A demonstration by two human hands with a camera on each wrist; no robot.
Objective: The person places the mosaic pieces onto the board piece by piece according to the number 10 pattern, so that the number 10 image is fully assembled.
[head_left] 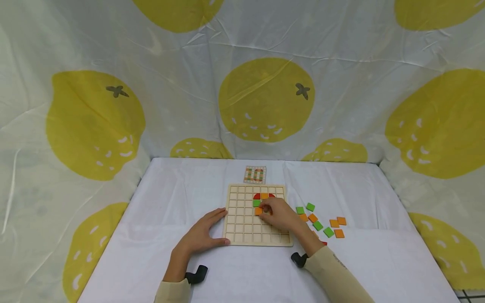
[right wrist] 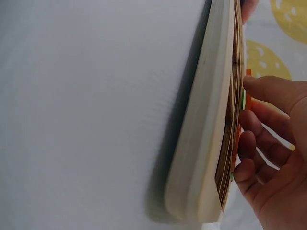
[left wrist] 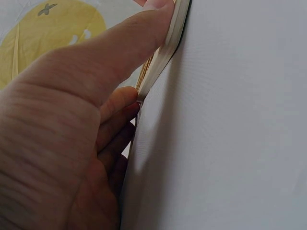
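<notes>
A pale wooden grid board (head_left: 238,229) lies on the white table. Red rounded pieces (head_left: 257,196), a green square tile (head_left: 257,203) and orange squares (head_left: 264,196) sit in its upper right part. My right hand (head_left: 280,213) reaches over these pieces, thumb and index finger pinching an orange tile (right wrist: 248,101) at the board's surface. The other fingers bend in and hide some cells. My left hand (head_left: 202,233) rests along the board's left edge, thumb near the front corner and fingers extended farther up. In the left wrist view the thumb (left wrist: 156,12) touches the board's side.
Loose green tiles (head_left: 328,232) and orange tiles (head_left: 339,233) lie scattered right of the board, with a red piece partly behind the right forearm. Behind the board lies a small pattern card (head_left: 254,174). A lemon-print cloth (head_left: 265,101) hangs around the table.
</notes>
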